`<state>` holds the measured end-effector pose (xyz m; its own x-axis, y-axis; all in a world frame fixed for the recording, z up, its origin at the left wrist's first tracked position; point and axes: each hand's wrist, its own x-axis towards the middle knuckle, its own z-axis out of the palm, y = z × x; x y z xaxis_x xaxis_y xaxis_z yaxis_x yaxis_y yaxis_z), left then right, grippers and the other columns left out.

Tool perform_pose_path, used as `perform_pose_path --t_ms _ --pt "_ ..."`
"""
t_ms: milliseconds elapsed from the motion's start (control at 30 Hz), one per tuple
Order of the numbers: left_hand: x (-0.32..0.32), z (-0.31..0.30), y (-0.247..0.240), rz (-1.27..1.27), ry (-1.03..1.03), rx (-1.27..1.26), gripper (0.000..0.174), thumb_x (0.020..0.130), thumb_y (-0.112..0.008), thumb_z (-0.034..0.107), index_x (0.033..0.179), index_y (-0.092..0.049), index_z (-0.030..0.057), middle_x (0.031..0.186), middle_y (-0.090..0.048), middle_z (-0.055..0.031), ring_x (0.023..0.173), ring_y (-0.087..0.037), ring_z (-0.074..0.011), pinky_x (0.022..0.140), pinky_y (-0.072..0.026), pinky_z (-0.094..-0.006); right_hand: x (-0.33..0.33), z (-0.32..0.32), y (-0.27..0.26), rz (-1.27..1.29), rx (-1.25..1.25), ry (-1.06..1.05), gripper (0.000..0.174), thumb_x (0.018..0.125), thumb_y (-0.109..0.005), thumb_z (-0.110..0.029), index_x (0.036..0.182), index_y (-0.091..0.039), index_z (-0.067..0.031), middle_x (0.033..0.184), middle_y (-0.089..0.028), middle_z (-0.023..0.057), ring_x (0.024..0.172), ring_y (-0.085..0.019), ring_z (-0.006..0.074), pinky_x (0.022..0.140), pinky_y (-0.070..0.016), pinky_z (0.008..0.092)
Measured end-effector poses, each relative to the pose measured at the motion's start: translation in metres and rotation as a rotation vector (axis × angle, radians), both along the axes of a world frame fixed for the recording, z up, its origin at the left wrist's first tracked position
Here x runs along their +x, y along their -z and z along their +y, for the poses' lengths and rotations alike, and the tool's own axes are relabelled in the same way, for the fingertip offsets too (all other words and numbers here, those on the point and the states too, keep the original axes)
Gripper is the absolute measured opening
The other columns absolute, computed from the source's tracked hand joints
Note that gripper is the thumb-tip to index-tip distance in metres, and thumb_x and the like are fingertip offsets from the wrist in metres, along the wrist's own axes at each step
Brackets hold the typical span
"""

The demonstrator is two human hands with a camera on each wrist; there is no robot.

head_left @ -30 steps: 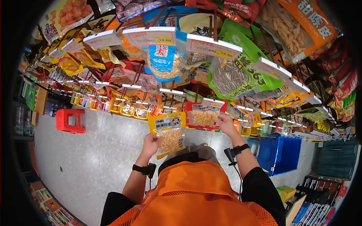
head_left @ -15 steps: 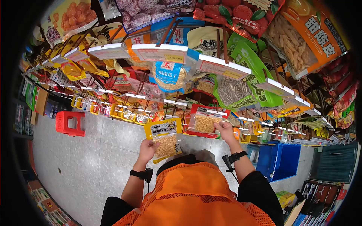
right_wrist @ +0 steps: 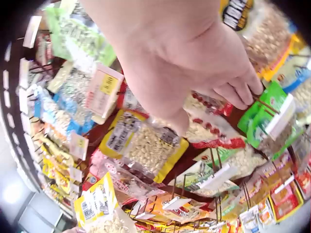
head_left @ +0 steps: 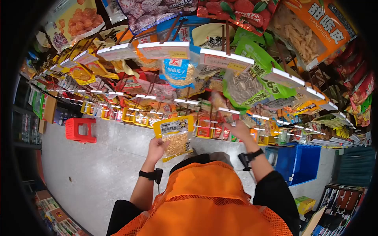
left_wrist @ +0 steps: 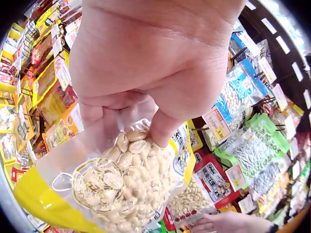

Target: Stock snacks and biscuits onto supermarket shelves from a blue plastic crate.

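Observation:
In the head view my left hand (head_left: 158, 148) pinches a yellow-edged clear bag of peanuts (head_left: 176, 139) by its side. The left wrist view shows the thumb pressed on the clear front of this bag (left_wrist: 131, 174). My right hand (head_left: 239, 130) is raised at the rack, partly behind price tags. In the right wrist view its thumb and fingers hold a red-edged bag of peanuts (right_wrist: 214, 128), partly hidden by the hand. Another yellow-edged peanut bag (right_wrist: 146, 145) is just beside that thumb.
Hooks with price tags (head_left: 163, 50) and hanging snack bags reach out in front, among them a green seed bag (head_left: 256, 84). A red stool (head_left: 80, 130) stands on the floor at left, a blue crate (head_left: 299, 163) at right.
My right hand has carried the red-edged peanut bag forward and up from beside the yellow one, in among the hooks. The left hand keeps its yellow-edged bag in nearly the same place.

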<state>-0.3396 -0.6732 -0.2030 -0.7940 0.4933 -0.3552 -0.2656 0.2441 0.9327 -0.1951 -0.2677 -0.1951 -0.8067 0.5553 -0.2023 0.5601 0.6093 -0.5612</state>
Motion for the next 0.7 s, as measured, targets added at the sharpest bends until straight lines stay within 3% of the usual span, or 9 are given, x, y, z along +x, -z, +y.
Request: perform_pose_path --t_ms 33,100,200,267,367,400,433,500,700 --pt "-0.001 -0.002 -0.004 0.008 -0.006 -0.024 0.026 0.095 -0.065 -0.002 0.120 -0.066 -0.0041 0.105 -0.075 -0.0093 0.090 -0.070 -0.0148 0.078 -0.0547 -0.0299 0.005 -0.007 -0.027 -0.177 0.177 -0.169 0.059 0.089 -0.076 -0.044 0.121 -0.068 0.0047 0.086 -0.074 0.0185 0.080 -0.073 0.0277 0.078 -0.0569 0.0376" --pt "-0.004 -0.004 -0.010 0.049 -0.026 -0.046 0.023 0.092 -0.069 0.000 0.115 -0.069 -0.0023 0.091 -0.072 -0.0017 0.077 -0.062 -0.0095 0.070 -0.0503 -0.0268 0.013 -0.022 -0.122 -0.408 -0.194 -0.399 0.060 0.086 -0.080 -0.036 0.129 -0.065 0.0027 0.092 -0.076 0.0139 0.085 -0.073 0.0234 0.083 -0.0565 0.0336" --pt "-0.018 -0.008 -0.003 0.125 -0.004 -0.111 0.009 0.092 -0.072 0.006 0.097 -0.070 -0.0014 0.073 -0.059 0.0046 0.065 -0.049 -0.0062 0.059 -0.0398 -0.0266 0.052 -0.046 -0.252 0.082 -0.802 -0.770 0.066 0.078 -0.088 -0.022 0.134 -0.064 0.0008 0.092 -0.075 0.0055 0.084 -0.070 0.0164 0.079 -0.0549 0.0327" --pt "-0.025 0.005 -0.010 0.159 -0.023 -0.025 0.016 0.091 -0.075 0.008 0.081 -0.064 0.0010 0.066 -0.050 0.0069 0.061 -0.040 -0.0053 0.053 -0.0327 -0.0279 0.066 -0.051 -0.316 0.264 -0.935 -1.029 0.089 0.077 -0.092 -0.032 0.147 -0.051 0.0033 0.094 -0.074 0.0083 0.084 -0.070 0.0216 0.073 -0.0544 0.0349" --pt "-0.046 0.025 0.007 0.154 0.008 0.005 0.022 0.092 -0.075 0.009 0.075 -0.061 0.0047 0.066 -0.049 0.0070 0.060 -0.040 -0.0052 0.053 -0.0323 -0.0279 0.079 -0.072 -0.369 0.419 -0.983 -1.351 0.065 0.089 -0.079 -0.040 0.139 -0.053 -0.0094 0.082 -0.069 0.0095 0.066 -0.066 0.0222 0.055 -0.0484 0.0347" --pt "-0.050 0.034 -0.002 0.175 0.000 -0.005 0.028 0.092 -0.076 0.010 0.071 -0.056 0.0076 0.066 -0.049 0.0068 0.060 -0.039 -0.0054 0.053 -0.0320 -0.0280 0.088 -0.091 -0.379 0.680 -1.057 -1.195 0.069 0.095 -0.072 -0.046 0.152 -0.044 -0.0189 0.088 -0.073 0.0156 0.060 -0.064 0.0196 0.047 -0.0445 0.0306" --pt "-0.055 0.041 -0.005 0.177 0.022 -0.011 0.028 0.092 -0.076 0.010 0.071 -0.056 0.0076 0.066 -0.049 0.0068 0.060 -0.039 -0.0054 0.053 -0.0320 -0.0280 0.079 -0.100 -0.384 0.787 -1.201 -1.233 0.039 0.098 -0.072 -0.024 0.135 -0.062 -0.0159 0.079 -0.069 0.0095 0.048 -0.046 0.0152 0.042 -0.0345 0.0320" --pt "-0.060 0.055 -0.008 0.154 -0.022 0.044 0.030 0.092 -0.076 0.010 0.071 -0.055 0.0077 0.066 -0.049 0.0065 0.060 -0.040 -0.0057 0.054 -0.0319 -0.0282 0.080 -0.118 -0.392 0.895 -1.279 -1.190 0.036 0.097 -0.070 -0.019 0.133 -0.064 -0.0129 0.074 -0.068 0.0079 0.047 -0.041 0.0142 0.042 -0.0325 0.0311" --pt "-0.074 0.063 0.007 0.153 0.054 0.027 0.018 0.093 -0.074 0.008 0.079 -0.062 0.0066 0.072 -0.060 0.0036 0.063 -0.047 -0.0063 0.058 -0.0388 -0.0265 0.088 -0.122 -0.394 1.022 -1.295 -1.107 0.035 0.097 -0.069 -0.019 0.132 -0.065 -0.0125 0.074 -0.068 0.0081 0.047 -0.042 0.0145 0.042 -0.0329 0.0313"
